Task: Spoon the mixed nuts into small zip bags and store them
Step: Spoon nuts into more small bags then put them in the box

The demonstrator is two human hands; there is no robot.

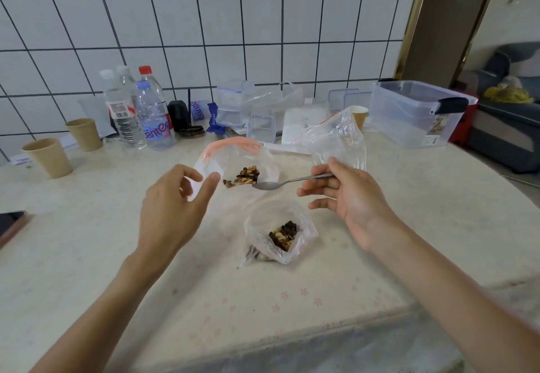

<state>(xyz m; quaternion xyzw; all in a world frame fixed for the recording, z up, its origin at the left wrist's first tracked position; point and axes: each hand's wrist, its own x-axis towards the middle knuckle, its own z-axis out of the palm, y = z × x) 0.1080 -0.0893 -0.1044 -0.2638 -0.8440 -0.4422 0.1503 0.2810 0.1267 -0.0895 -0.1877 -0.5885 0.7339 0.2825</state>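
Observation:
My left hand [172,206] pinches the rim of a small clear zip bag [233,153] with a red strip, holding its mouth open above the table. Some mixed nuts [247,175] lie inside it. My right hand [347,194] grips the handle of a metal spoon [280,184]; the spoon's bowl looks empty and points at the bag's mouth. A second clear bag of nuts [282,233] sits open on the table below the spoon. An empty zip bag [336,135] stands up behind my right hand.
Along the wall stand two paper cups [48,157], water bottles [152,109], clear lidded containers [233,103] and a big clear storage box [415,112]. A phone [10,223] lies at the left edge. The pale table [87,255] has a curved front edge.

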